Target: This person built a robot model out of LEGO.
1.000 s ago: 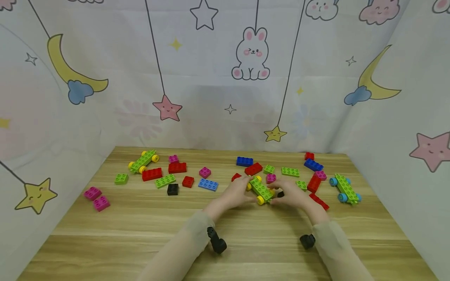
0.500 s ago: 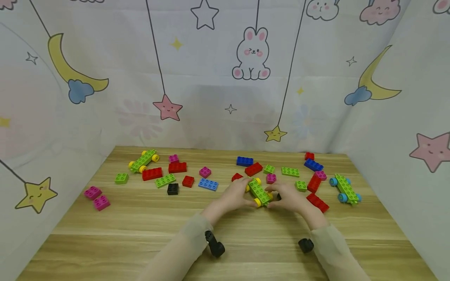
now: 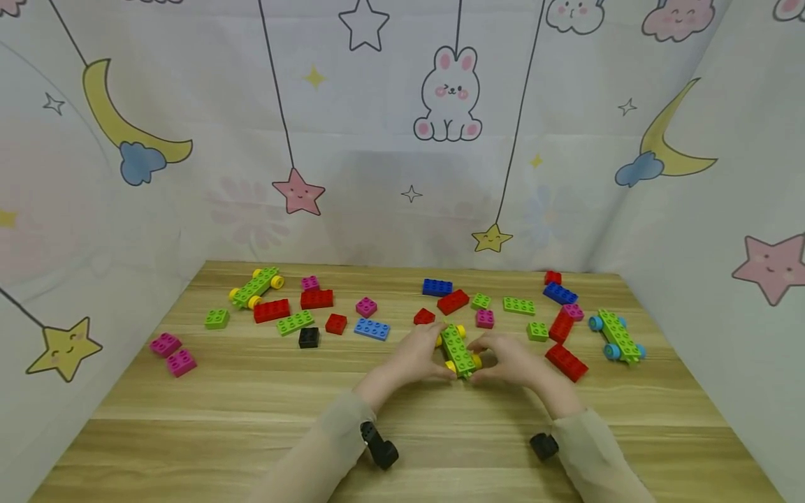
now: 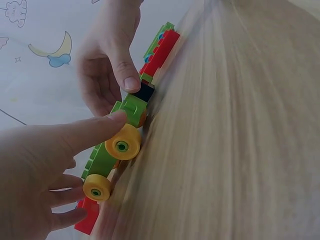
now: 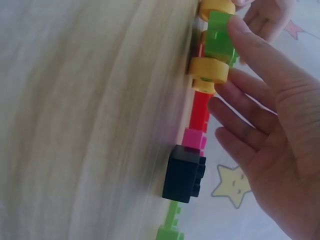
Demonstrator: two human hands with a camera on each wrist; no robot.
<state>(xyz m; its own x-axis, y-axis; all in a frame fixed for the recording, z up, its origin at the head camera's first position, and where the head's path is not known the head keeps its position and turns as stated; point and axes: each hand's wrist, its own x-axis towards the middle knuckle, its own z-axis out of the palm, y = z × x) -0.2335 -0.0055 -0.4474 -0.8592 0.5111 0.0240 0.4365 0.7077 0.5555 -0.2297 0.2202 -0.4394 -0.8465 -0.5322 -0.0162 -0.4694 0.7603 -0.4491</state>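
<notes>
In the head view, a green toy car base (image 3: 458, 349) with yellow wheels and studs on top stands on the wooden table between both hands. My left hand (image 3: 411, 356) holds its left side, thumb at the near end and fingers by the far wheel. From the right, my right hand (image 3: 511, 360) grips the near end, with its thumb on the green end and fingers beside a yellow wheel (image 5: 209, 70). The right wrist view shows a black brick (image 5: 181, 175) close by; my right hand hides it in the head view.
Around the hands lie red bricks (image 3: 567, 362), a pink brick (image 3: 485, 318) and a green brick (image 3: 537, 331). A blue-wheeled car base (image 3: 618, 337) is at right, a yellow-wheeled one (image 3: 256, 288) at far left. A patterned cloth (image 3: 377, 230) hangs behind the table (image 3: 402, 447).
The car base has come nearer and slightly left, turning so that it points more straight away from me. Both hands have moved with it.
</notes>
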